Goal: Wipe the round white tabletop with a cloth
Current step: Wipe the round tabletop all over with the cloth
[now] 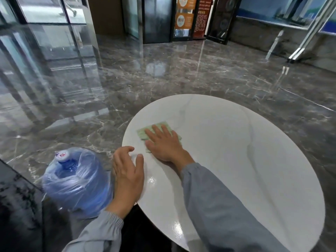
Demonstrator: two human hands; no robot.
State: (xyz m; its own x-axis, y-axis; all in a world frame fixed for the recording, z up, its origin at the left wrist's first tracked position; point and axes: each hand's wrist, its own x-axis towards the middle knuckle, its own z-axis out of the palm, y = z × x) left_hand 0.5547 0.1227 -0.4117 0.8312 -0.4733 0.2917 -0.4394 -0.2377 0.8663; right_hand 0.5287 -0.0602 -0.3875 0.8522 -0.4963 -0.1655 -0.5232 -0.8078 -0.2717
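Dark glossy marble floor (181, 73) all round. Round white table (245, 151) fills near right, faint grey veins, glare near front edge. Blue water jug (78, 182) in plastic wrap stands on floor just left of table. Left hand (127, 171) over table's near left rim, fingers loosely spread, slightly curled, holding nothing; contact with top unclear. Right hand (163, 144) flat on cloth, fingers straight, pressing down. Pale green cloth (145, 132) lies on table's far left part, near rim, partly under palm.
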